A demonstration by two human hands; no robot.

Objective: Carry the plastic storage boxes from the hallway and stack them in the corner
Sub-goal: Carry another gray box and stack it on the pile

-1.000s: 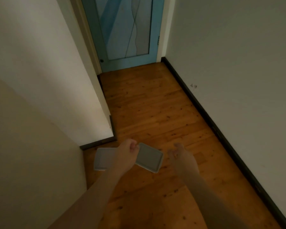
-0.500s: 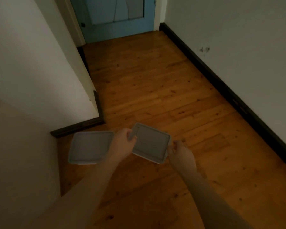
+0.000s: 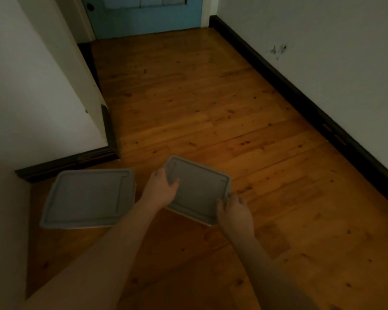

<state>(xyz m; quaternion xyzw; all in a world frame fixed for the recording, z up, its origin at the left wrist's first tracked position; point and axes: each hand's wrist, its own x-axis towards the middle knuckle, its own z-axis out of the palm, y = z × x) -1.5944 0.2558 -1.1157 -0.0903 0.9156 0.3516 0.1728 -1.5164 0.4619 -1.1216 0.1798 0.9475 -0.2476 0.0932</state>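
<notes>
Two grey plastic storage boxes with lids are low in the head view. The left box sits on the wooden floor next to the wall corner. The right box is tilted and held between both hands. My left hand grips its near-left edge, thumb on the lid. My right hand grips its near-right corner. The boxes' undersides are hidden.
A wooden floor runs to a blue door at the far end. A white wall with a black skirting board lines the right. A white wall corner juts in on the left.
The view has tilted down and closer to the boxes. My right hand moved in from open air and took hold of the right box's corner. My left hand kept its grip.
</notes>
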